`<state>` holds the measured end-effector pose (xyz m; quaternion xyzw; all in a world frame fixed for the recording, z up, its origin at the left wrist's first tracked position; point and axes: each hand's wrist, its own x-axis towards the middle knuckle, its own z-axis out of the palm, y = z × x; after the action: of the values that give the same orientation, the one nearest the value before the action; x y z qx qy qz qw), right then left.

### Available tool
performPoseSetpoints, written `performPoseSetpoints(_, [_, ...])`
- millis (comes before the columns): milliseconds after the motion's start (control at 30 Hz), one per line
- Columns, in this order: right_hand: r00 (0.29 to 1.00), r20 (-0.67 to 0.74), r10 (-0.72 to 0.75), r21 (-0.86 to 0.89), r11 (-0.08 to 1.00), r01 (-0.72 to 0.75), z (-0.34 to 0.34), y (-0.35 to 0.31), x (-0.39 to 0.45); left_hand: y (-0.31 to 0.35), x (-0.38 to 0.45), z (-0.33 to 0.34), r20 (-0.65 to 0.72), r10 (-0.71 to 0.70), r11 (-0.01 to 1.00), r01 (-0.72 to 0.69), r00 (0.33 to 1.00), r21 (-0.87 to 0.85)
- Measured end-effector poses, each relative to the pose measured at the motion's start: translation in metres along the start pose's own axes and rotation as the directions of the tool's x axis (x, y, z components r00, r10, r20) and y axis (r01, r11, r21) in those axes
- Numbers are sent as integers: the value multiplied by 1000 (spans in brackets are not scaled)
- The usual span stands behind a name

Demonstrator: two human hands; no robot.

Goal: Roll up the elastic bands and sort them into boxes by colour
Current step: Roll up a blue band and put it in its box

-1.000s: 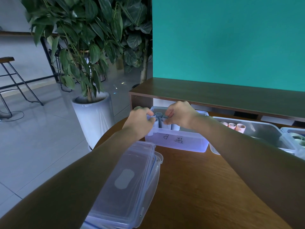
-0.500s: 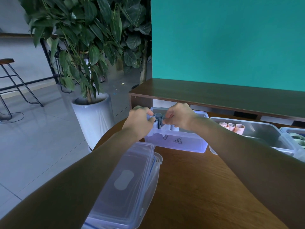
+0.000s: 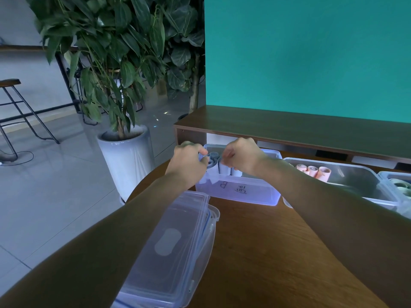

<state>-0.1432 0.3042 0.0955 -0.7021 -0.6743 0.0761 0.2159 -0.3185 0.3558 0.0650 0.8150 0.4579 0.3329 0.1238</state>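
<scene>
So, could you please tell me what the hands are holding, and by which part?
Both hands pinch blue rolls by their top ends, inside the box.

A potted plant stands left of the hands, a stool farther left, a teal wall beyond them.

Grey-blue band rolls upright in clear labelled box; pink rolls lying in neighbouring box.
</scene>
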Motion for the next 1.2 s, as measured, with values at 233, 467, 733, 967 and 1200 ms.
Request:
performPoseSetpoints(233, [1000, -23, 10, 41, 999, -9, -3, 2, 0, -1, 1, 0, -9, 1, 1000, 0, 1000, 4])
performPoseSetpoints(467, [999, -9, 35, 46, 998, -35, -5, 4, -2, 1, 2, 1, -7, 7, 1000, -7, 1000, 19])
performPoseSetpoints(733, [999, -3, 42, 54, 998, -42, -9, 5, -10, 10, 1, 3, -2, 14, 1000, -14, 1000, 17])
performPoseSetpoints(967, [1000, -11, 23, 28, 999, -23, -15, 6, -18, 16, -2, -1, 0, 24, 999, -24, 1000, 34])
performPoseSetpoints(1200, [998, -64, 16, 8, 1000, -16, -52, 10, -64, 46, -26, -20, -7, 7, 997, -6, 1000, 73])
